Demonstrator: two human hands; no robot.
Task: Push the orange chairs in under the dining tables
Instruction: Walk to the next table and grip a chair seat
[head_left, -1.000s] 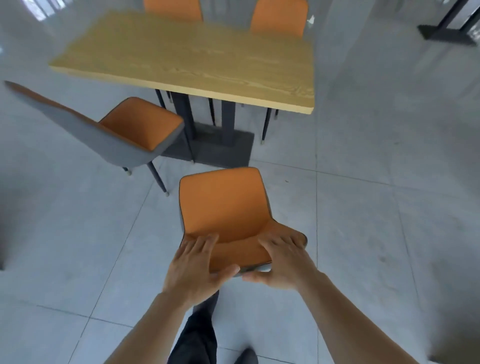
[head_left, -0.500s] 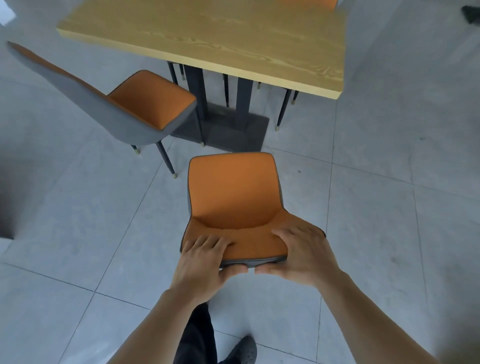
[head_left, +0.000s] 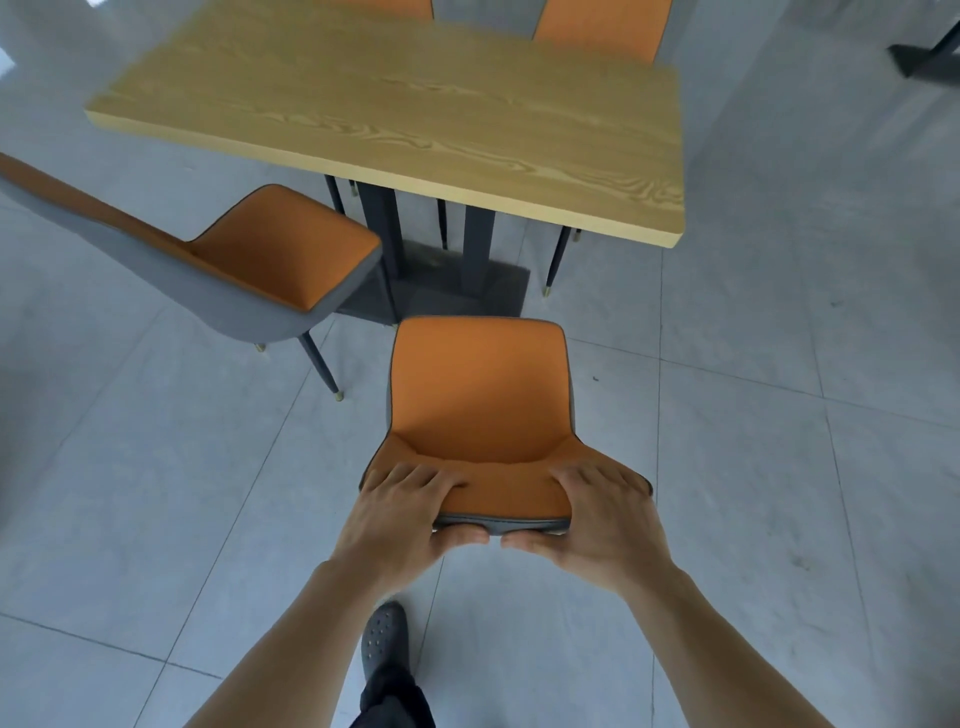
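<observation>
An orange chair with a grey shell stands on the floor just short of the wooden dining table, its seat facing the table. My left hand grips the left part of its backrest top, fingers over the front and thumb behind. My right hand grips the right part the same way. A second orange chair stands to the left, angled, its seat front near the table's dark base.
Two more orange chairs are tucked in on the table's far side. Grey tiled floor lies all round. Another table's dark base shows at the top right. My shoe is on the floor under my arms.
The chair in my hands has slid forward toward the table, and I have stepped after it. Both hands keep their grip on the backrest.
</observation>
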